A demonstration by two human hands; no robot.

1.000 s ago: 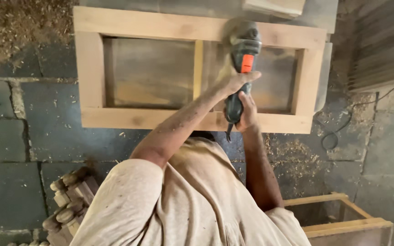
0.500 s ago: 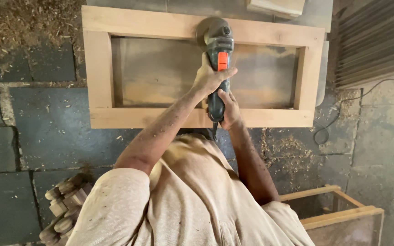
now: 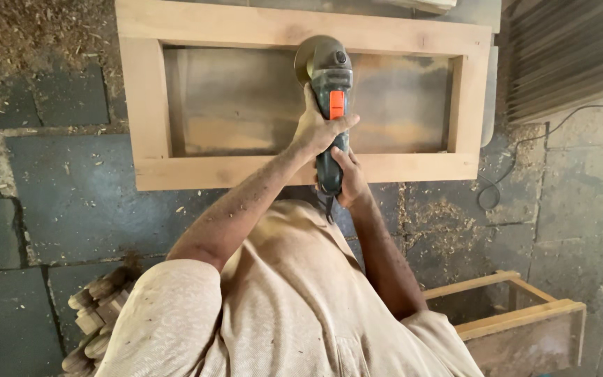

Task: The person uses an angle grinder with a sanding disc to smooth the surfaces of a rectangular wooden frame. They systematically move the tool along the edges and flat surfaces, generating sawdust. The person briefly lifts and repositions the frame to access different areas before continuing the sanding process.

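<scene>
Dark stone slabs [image 3: 71, 202] make up the floor, strewn with wood shavings [image 3: 8, 42] that pile thickest at the upper left. On it I see a pale wooden frame [image 3: 141, 105], rectangular, its top rail cut off by the upper edge of the view. My left hand [image 3: 319, 129] wraps around the middle of the angle grinder [image 3: 331, 105], fingers curled shut over the body just beside the orange switch. My right hand [image 3: 349, 183] closes on the tail of the handle, but the grinder covers most of it and I can make out only the back of the hand and the thumb. The disc end sits over the frame's upper inner edge near the middle; whether it touches the wood I cannot tell, since the head hides the contact. A dark cable [image 3: 518, 167] runs along the floor to the right. At the lower right stands a wooden box [image 3: 525, 328], partly hidden behind my shirt [image 3: 280, 314]. At the lower left a stack of turned wooden pieces [image 3: 92, 321] shows, cut off by the bottom edge.
</scene>
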